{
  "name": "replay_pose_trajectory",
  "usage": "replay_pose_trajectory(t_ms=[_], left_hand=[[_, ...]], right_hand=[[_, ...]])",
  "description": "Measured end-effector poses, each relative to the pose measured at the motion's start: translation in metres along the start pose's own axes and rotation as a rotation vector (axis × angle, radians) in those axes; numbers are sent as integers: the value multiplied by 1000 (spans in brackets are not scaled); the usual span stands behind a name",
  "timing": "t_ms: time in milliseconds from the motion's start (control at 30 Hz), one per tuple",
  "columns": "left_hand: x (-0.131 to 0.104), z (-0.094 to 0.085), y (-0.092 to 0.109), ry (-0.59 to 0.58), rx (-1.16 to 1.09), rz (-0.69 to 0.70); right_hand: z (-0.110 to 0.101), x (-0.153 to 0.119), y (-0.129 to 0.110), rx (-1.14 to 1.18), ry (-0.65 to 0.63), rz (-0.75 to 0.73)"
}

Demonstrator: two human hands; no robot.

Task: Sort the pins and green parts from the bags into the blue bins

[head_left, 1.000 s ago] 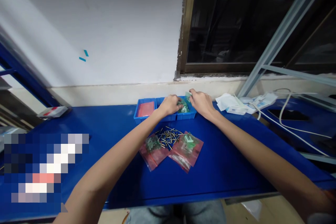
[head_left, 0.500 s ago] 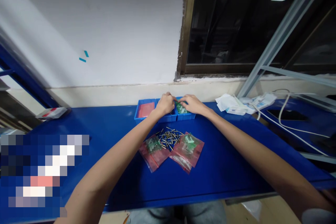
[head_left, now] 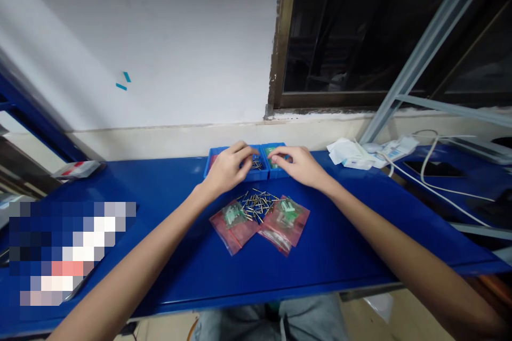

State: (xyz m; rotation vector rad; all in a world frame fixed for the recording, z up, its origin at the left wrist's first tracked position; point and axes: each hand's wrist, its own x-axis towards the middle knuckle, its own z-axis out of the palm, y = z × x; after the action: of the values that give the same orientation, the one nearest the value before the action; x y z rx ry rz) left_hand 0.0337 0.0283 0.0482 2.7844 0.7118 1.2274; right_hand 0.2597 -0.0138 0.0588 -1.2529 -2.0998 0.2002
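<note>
Curves left grip (head_left: pixel 230 166) over the near edge of the middle blue bin (head_left: pixel 256 175), thumb set a narrow gap from the fingertips; bends right grip (head_left: pixel 302 164) over the right blue bin (head_left: pixel 278 174), thumb and forefinger likewise close. Cannot tell, for either, whether holding a small part or nothing. In the middle bin, loose metal pins (head_left: pixel 257 165); in the right one, green pieces (head_left: pixel 271 150), partly hidden by the fingers; in the left blue bin (head_left: pixel 207 169), something reddish, mostly hidden behind the left grip. On the blue surface (head_left: pixel 340 256), nearer, a heap of thin pins (head_left: pixel 258 206), flanked by a red-tinted zip bag (head_left: pixel 240 238) on the left and overlapping red-tinted bags (head_left: pixel 298 226) on the right, green and whitish pieces visible through the film. Red marks on the whitish box (head_left: pixel 80 169) at far left and bluish print on the white packs (head_left: pixel 360 160) at right, too small to read.
</note>
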Motion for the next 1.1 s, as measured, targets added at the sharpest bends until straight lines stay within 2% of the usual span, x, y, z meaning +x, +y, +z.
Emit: replay_pose_trajectory(t_ms=[100, 167, 233, 333, 467, 600, 700, 867, 1100], left_hand=[[-36, -13, 6, -56, -16, -99], [-49, -13, 6, -166, -29, -164], [-51, -10, 5, -286, -42, -195], [-46, -11, 4, -472, -50, -224], [-41, -31, 5, -722, -97, -328], [-39, -55, 6, -726, -161, -381], [-40, -61, 3, -774, -171, -481], [-46, -50, -3, -917, -231, -551], [-52, -38, 2, -893, -207, -603]], right_hand=[[19, -18, -22, 58, -120, -67], [36, -29, -29, -4, -171, -166], [50, -37, -31, -54, -204, -225], [58, -44, -35, -52, -214, -214], [54, -51, -45, -59, -237, -229], [55, -57, -55, -73, -317, -300], [59, -61, -56, -112, -379, -311], [58, -60, -52, -217, -403, -289], [60, -56, -45, -202, -391, -299]])
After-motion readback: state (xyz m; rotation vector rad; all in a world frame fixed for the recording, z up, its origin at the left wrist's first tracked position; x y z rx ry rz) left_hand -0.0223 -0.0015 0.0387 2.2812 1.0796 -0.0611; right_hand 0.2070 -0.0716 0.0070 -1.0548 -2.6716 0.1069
